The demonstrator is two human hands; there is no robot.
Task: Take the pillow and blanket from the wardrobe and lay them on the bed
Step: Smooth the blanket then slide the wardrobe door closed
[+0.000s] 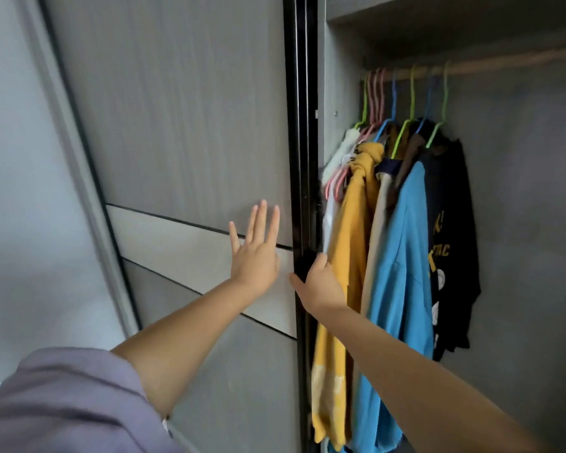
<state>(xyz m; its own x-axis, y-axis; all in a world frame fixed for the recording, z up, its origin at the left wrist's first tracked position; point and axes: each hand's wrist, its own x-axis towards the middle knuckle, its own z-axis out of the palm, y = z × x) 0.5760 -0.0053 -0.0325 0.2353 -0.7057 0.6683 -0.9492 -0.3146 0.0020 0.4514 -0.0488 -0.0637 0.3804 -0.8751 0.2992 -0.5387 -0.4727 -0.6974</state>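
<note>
1. Left hand (255, 253): flat and spread, palm against the door (183, 125), fingers up, lying across the pale band (177, 253) that runs aslant over the grey panel.
2. Right hand (317, 282): curled round the door's dark edge (303, 158), fingers hooked behind it and hidden, thumb on the near side; gripping that edge.
3. Both forearms bare, reaching forward and up; lilac sleeve (69, 403) at lower left.
4. Door shut over the left part of the wardrobe (520, 223); right part open, grey inside.
5. Just right of the right hand, touching the wrist or nearly so: yellow top (347, 256) hanging full length.
6. Next along, packed close: beige garment (378, 230), blue shirt (402, 256), black tee (451, 230) with yellow lettering, outermost to the right.
7. Behind the yellow top, near the door's edge: white garment (342, 148) and empty pink hangers.
8. Above: green, pink and blue hangers (409, 103) on a rail (490, 65) under a shelf (438, 14).
9. Pillow and blanket: nowhere in view, so place cannot be told.
10. Far left: plain pale wall (20, 158).
</note>
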